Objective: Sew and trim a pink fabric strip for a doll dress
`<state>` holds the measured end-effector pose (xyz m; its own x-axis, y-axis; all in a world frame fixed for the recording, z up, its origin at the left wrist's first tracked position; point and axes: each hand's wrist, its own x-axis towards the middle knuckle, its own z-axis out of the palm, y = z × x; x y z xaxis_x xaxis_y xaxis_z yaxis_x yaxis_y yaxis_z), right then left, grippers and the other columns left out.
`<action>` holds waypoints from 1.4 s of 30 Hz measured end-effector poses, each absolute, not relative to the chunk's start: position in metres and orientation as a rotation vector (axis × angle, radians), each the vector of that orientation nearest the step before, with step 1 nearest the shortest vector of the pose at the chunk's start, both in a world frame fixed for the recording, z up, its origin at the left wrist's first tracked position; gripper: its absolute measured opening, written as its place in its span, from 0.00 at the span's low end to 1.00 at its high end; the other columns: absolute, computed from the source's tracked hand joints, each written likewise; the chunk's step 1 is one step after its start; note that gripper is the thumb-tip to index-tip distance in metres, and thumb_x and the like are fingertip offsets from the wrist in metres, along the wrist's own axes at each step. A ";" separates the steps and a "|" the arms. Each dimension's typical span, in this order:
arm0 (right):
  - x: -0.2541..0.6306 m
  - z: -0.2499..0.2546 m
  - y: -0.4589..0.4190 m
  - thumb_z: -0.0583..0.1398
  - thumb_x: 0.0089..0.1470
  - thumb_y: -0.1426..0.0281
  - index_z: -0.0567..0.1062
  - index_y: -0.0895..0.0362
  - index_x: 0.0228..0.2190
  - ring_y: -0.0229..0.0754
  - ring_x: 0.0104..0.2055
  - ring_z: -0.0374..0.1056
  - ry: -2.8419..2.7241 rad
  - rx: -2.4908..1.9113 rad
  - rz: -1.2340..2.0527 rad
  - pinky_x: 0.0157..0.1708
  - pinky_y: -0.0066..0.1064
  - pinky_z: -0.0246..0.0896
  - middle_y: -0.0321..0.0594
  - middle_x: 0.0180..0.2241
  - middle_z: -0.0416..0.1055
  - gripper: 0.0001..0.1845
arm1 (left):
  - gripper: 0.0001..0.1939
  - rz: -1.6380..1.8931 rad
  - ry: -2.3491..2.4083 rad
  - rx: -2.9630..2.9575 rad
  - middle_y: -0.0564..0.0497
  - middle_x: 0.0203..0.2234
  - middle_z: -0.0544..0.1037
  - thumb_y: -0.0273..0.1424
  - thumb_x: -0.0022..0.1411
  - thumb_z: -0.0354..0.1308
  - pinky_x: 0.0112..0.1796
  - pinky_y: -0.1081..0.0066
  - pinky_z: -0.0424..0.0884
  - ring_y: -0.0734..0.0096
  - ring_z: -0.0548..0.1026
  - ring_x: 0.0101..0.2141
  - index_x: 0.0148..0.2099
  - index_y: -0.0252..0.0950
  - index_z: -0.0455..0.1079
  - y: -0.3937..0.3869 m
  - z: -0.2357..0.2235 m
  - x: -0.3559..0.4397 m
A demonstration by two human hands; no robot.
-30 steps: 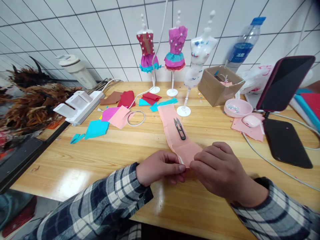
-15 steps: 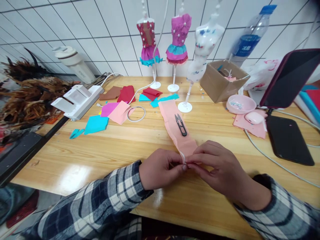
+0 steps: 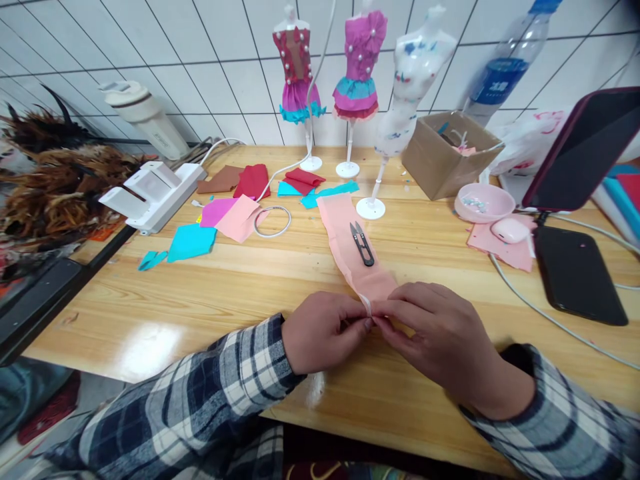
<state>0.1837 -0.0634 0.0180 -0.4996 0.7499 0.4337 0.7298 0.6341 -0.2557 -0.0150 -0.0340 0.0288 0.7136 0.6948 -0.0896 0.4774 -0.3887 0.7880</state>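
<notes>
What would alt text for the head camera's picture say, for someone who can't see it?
The left hand and right hand pinch the near end of a pink strip on a wooden table; black snips lie on the strip. Behind stand three small mannequins, two dressed, beside a cardboard box.

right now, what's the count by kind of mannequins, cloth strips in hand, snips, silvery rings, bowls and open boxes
Small mannequins on round white bases: 3
Long peach cloth strip, held by the left hand and right hand: 1
Black metal snips: 1
Thin round silvery ring: 1
Round pale-pink bowl: 1
Open brown cardboard box: 1
Total: 8
</notes>
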 end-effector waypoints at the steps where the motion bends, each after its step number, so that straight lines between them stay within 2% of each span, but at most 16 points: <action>1: 0.183 0.017 -0.064 0.59 0.57 0.71 0.78 0.55 0.34 0.42 0.33 0.69 -2.339 -1.183 0.060 0.33 0.35 0.60 0.40 0.32 0.75 0.06 | 0.13 0.318 0.899 2.064 0.51 0.26 0.78 0.28 0.65 0.50 0.31 0.74 0.64 0.71 0.73 0.28 0.38 0.35 0.77 -0.035 0.029 -0.014; 7: 0.187 0.015 -0.064 0.58 0.59 0.69 0.79 0.52 0.37 0.39 0.32 0.70 -2.307 -1.245 0.274 0.31 0.31 0.61 0.37 0.33 0.76 0.08 | 0.13 0.335 0.926 2.053 0.50 0.28 0.79 0.27 0.65 0.50 0.32 0.74 0.64 0.71 0.74 0.30 0.42 0.34 0.77 -0.036 0.025 -0.013; 14: 0.183 0.017 -0.069 0.59 0.58 0.68 0.79 0.51 0.36 0.38 0.32 0.72 -2.291 -1.350 0.165 0.28 0.30 0.59 0.34 0.32 0.76 0.07 | 0.12 0.315 0.930 2.135 0.50 0.29 0.80 0.26 0.64 0.51 0.32 0.73 0.65 0.70 0.75 0.31 0.39 0.34 0.77 -0.036 0.026 -0.014; 19: 0.179 0.016 -0.067 0.61 0.52 0.71 0.77 0.51 0.31 0.35 0.27 0.67 -2.134 -1.448 0.449 0.25 0.28 0.56 0.31 0.29 0.73 0.04 | 0.12 0.312 0.961 2.136 0.50 0.27 0.79 0.27 0.64 0.51 0.31 0.74 0.64 0.71 0.74 0.29 0.36 0.33 0.76 -0.037 0.025 -0.012; 23: 0.179 0.017 -0.063 0.61 0.51 0.72 0.77 0.53 0.28 0.34 0.26 0.64 -2.037 -1.487 0.696 0.25 0.28 0.56 0.32 0.27 0.72 0.03 | 0.12 0.334 0.965 2.149 0.53 0.23 0.75 0.27 0.64 0.50 0.29 0.75 0.61 0.75 0.70 0.26 0.33 0.33 0.74 -0.037 0.024 -0.012; 26: 0.179 0.019 -0.060 0.61 0.51 0.72 0.76 0.54 0.25 0.35 0.25 0.63 -2.007 -1.488 0.800 0.24 0.28 0.55 0.33 0.24 0.71 0.05 | 0.13 0.355 0.958 2.157 0.54 0.20 0.71 0.28 0.64 0.51 0.27 0.75 0.59 0.77 0.68 0.24 0.29 0.33 0.71 -0.037 0.022 -0.013; 30: 0.179 0.020 -0.057 0.61 0.50 0.71 0.76 0.55 0.23 0.35 0.23 0.62 -1.955 -1.501 0.885 0.22 0.28 0.55 0.33 0.22 0.70 0.06 | 0.12 0.385 0.929 2.144 0.55 0.20 0.70 0.27 0.64 0.51 0.28 0.76 0.59 0.77 0.67 0.24 0.29 0.33 0.70 -0.036 0.021 -0.014; 34: 0.179 0.019 -0.056 0.61 0.52 0.70 0.77 0.55 0.25 0.36 0.24 0.64 -1.903 -1.490 0.931 0.23 0.28 0.57 0.35 0.23 0.72 0.06 | 0.12 0.415 0.924 2.126 0.55 0.20 0.70 0.28 0.65 0.51 0.28 0.76 0.59 0.78 0.67 0.24 0.29 0.32 0.70 -0.034 0.020 -0.014; 38: 0.181 0.017 -0.055 0.60 0.55 0.68 0.80 0.53 0.30 0.38 0.30 0.68 -1.878 -1.450 0.976 0.28 0.30 0.61 0.37 0.29 0.75 0.07 | 0.13 0.442 0.926 2.109 0.55 0.20 0.71 0.30 0.65 0.51 0.27 0.76 0.59 0.77 0.67 0.24 0.30 0.33 0.72 -0.031 0.019 -0.016; 42: 0.182 0.018 -0.056 0.60 0.56 0.70 0.81 0.51 0.33 0.37 0.31 0.69 -1.913 -1.419 0.952 0.28 0.29 0.61 0.36 0.31 0.76 0.08 | 0.12 0.473 0.931 2.083 0.54 0.21 0.73 0.30 0.65 0.51 0.27 0.76 0.58 0.77 0.68 0.24 0.31 0.33 0.73 -0.030 0.018 -0.017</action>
